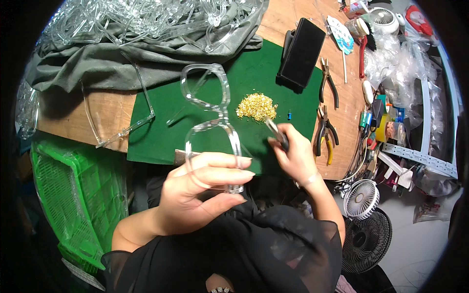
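Note:
My left hand [205, 190] grips the lower end of a clear eyeglass frame [222, 115], held upright lengthwise over the green mat [151, 146]. My right hand [295, 154] is closed on a metal tool with a dark end [279, 135]. The tool's tip is at the lower edge of a pile of tiny gold pieces [255, 106]; whether it touches them I cannot tell. A small blue pin [289, 115] stands right of the pile. Another clear frame [137, 124] lies at the left, across the wooden table and mat.
Clear frames [137, 22] are heaped on grey cloth [97, 73] at the back. Right are a phone [305, 49], two pliers [328, 85] [323, 134], cords, plastic bags [391, 63], metal rails [422, 107] and fans [361, 198]. Green crates [78, 195] stand lower left.

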`<state>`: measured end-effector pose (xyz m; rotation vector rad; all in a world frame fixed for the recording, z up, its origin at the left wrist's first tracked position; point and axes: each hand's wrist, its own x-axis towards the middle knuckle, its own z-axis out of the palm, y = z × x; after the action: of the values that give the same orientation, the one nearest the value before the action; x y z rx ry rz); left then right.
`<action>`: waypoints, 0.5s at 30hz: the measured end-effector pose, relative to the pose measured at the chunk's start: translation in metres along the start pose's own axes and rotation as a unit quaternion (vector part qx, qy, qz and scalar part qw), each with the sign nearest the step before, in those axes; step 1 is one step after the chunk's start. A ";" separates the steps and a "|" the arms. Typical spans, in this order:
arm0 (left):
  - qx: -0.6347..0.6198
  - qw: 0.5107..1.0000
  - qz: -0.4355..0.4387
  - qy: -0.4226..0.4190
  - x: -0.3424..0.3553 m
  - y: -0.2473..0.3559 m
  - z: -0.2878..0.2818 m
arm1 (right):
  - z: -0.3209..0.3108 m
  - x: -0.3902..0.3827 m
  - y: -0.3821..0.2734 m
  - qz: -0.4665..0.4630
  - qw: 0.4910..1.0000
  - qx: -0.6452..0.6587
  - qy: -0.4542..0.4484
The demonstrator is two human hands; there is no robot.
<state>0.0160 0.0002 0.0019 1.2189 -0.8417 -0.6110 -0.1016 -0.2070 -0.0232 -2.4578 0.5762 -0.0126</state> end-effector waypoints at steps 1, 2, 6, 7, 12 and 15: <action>-0.011 1.000 -0.009 0.001 0.001 -0.001 0.006 | 0.011 0.009 0.009 0.010 1.000 -0.016 0.020; -0.049 0.998 -0.045 0.013 0.000 -0.001 0.010 | 0.025 0.016 0.017 -0.013 0.998 -0.033 0.050; -0.023 0.997 -0.041 0.061 -0.005 0.003 0.003 | 0.038 0.021 0.023 -0.031 0.994 -0.080 0.061; -0.044 0.995 -0.040 0.076 -0.006 0.002 0.002 | 0.038 0.023 0.024 -0.023 0.995 -0.081 0.052; -0.059 0.996 -0.035 0.052 -0.002 -0.002 0.003 | 0.037 0.025 0.024 -0.004 0.997 -0.066 0.028; -0.106 0.992 -0.050 0.041 0.001 0.002 -0.004 | 0.036 0.024 0.024 0.009 0.998 -0.049 0.038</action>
<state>0.0203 0.0021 0.0040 1.0895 -0.6332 -0.7075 -0.0844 -0.2136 -0.0693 -2.5562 0.6448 -0.0733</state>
